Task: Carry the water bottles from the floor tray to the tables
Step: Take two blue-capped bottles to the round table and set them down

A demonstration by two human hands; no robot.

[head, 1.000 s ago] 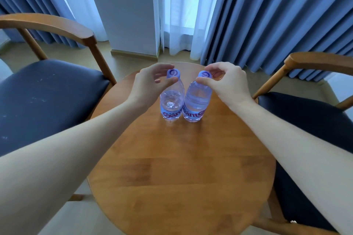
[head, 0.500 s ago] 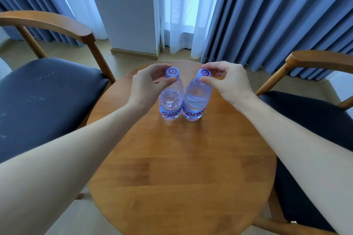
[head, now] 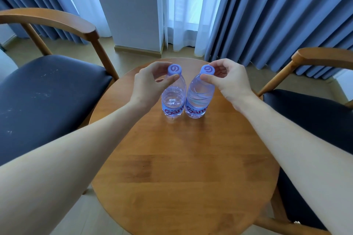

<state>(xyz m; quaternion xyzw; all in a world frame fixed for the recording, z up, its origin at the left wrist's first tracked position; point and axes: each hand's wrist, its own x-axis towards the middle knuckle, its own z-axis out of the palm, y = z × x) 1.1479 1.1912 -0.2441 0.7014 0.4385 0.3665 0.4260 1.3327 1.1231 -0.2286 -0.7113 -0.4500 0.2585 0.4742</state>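
Two water bottles stand upright on the far part of the round wooden table (head: 183, 173), side by side, their bases almost touching. The left hand (head: 150, 86) has its thumb and fingers curled around the neck of the left bottle (head: 172, 99), just under its purple cap. The right hand (head: 227, 82) pinches the right bottle (head: 198, 99) in the same way. A chair (head: 49, 89) stands at each side of the table, before blue curtains (head: 277, 11)

Head view, down over table (head: 183, 168)
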